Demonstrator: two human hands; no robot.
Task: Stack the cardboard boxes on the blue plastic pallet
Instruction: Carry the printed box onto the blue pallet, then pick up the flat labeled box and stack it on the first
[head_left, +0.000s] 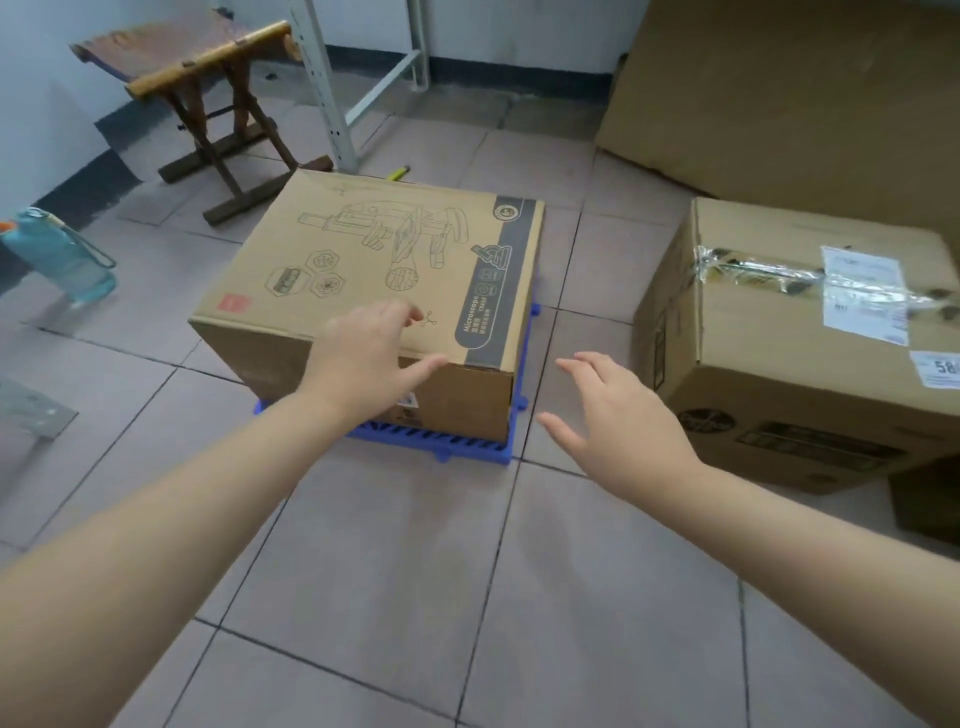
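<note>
— Hands first: how are they posed?

— Left hand (363, 358) reaches out flat, fingers spread, over the near top edge of the microscope box (384, 270); I cannot tell if it touches. Right hand (618, 415) hovers spread and empty, just right of that box.

— And around them?

— Under the box lies the blue pallet (467, 447). Right of the right hand stands a taped box (789, 364) on the floor (415, 571).

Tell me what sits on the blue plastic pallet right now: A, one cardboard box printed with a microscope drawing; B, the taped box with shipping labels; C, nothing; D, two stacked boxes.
A: the cardboard box printed with a microscope drawing rests alone on the blue plastic pallet.
</note>
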